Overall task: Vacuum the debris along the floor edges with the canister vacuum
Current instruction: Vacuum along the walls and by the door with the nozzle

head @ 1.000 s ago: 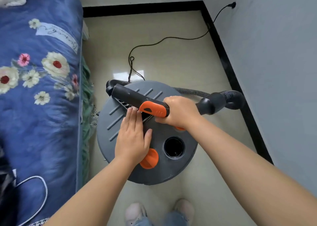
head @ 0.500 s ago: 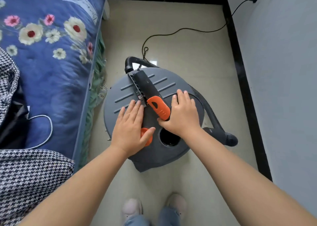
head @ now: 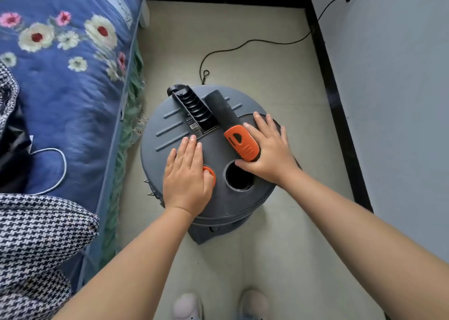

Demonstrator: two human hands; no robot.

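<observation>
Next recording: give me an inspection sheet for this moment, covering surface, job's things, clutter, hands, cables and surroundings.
Surface: beige tiled floor; no debris visible.
Job's things: grey canister vacuum upright; orange-and-black nozzle lying on its lid; open round port.
Clutter: nothing seen on the floor.
Hands: left hand flat on lid, covering orange knob; right hand beside the nozzle, fingers straight.
Cables: black cord runs to the wall; white cable on bed.
Surroundings: floral bedspread, houndstooth fabric, black skirting.

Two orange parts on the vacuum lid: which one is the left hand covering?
The round orange button, beside the open port; the left hand lies flat over it. The elongated orange handle grip sits against the right hand.
</observation>
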